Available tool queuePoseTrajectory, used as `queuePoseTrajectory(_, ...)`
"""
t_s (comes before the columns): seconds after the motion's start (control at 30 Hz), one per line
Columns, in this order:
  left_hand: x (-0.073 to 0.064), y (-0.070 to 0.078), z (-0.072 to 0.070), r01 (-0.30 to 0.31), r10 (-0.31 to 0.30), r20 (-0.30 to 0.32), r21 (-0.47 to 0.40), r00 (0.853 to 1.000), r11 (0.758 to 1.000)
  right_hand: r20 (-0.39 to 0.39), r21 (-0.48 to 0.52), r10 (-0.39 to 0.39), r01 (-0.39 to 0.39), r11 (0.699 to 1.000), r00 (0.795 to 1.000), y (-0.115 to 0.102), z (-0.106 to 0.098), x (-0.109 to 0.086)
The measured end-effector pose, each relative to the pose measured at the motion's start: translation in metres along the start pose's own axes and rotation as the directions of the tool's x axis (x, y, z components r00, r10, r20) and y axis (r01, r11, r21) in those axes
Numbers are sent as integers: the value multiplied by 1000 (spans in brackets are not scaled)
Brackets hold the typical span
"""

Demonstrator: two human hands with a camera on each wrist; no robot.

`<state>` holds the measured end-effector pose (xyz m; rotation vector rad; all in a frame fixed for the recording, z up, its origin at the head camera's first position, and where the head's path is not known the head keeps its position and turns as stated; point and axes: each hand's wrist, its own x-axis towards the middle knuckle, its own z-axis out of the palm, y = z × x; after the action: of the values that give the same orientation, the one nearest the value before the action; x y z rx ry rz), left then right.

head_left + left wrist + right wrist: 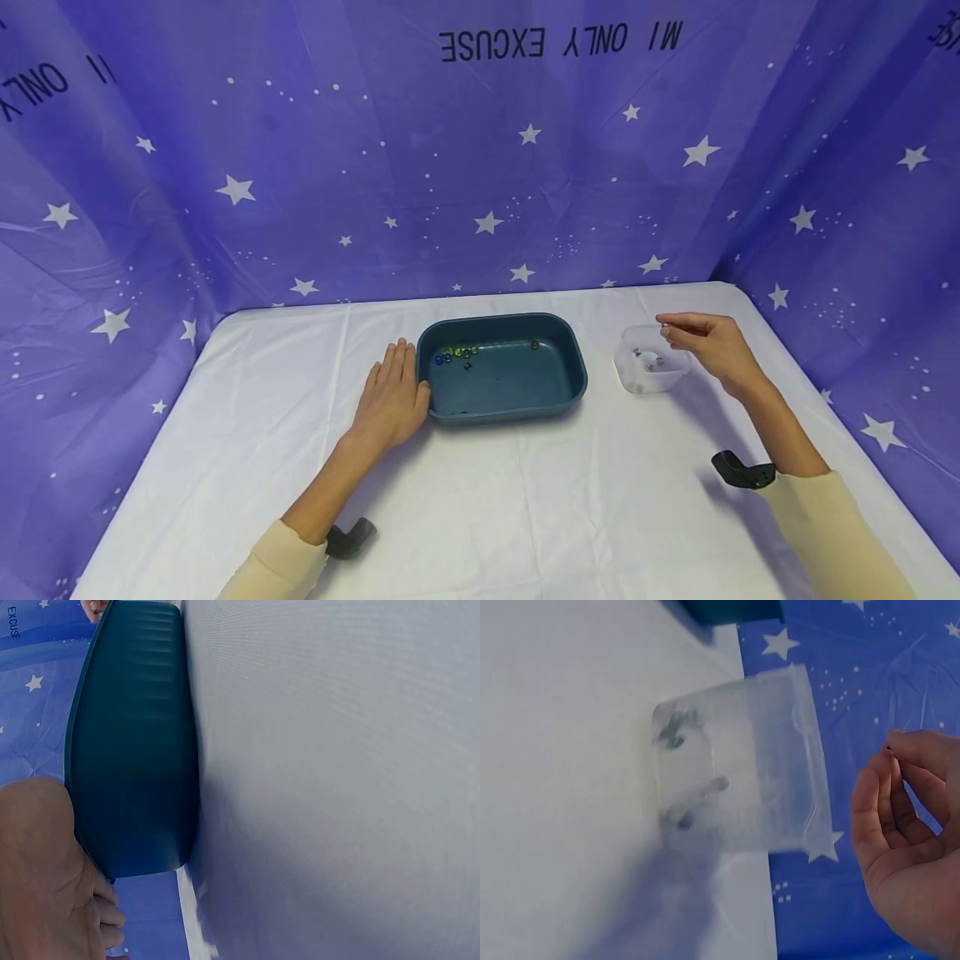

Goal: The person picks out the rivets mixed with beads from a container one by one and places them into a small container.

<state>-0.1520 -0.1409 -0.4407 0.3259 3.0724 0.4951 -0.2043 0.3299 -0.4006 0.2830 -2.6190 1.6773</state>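
Observation:
My left hand [390, 402] lies with straight fingers against the left end of a dark teal plastic tray [510, 385]. Its thumb touches the rim by the near left corner. Inside the tray, blue, green and yellowish glass marbles [458, 352] cluster at the far left, and one dark round piece [535, 344] lies at the far right. Over a clear plastic container [637, 387], my right hand [708, 348] pinches a small dark object [889, 748] between thumb and fingertips. The fingers hide most of it, so its kind is unclear. Several small dark pieces [681, 820] sit in the container, blurred in the right wrist view.
A white cloth [517, 508] covers the table. Purple curtains [420, 183] with white stars enclose its back and sides. Black camera mounts are strapped to the left wrist [351, 538] and the right wrist [742, 472].

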Motion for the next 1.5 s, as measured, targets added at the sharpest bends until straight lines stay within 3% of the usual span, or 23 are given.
queuePoseTrajectory(0.43, 1, -1, 0, 3, -3, -3, 12, 1000, 1000, -32, -195, 67, -72, 978, 997, 12, -15, -10)
queuePoseTrajectory(0.7, 1, 0, 0, 1, -1, -6, 4, 1000, 1000, -52, -186, 25, -34, 982, 998, 19, -10, -10)
queuePoseTrajectory(1.1, 2, -1, 0, 3, -3, 3, 0, 1000, 1000, -43, -219, 80, -88, 972, 996, 28, -6, -10)
queuePoseTrajectory(1.5, 1, -1, 0, 6, -6, 10, -8, 1000, 1000, -20, -221, 75, -78, 972, 997, 37, 0, -9)
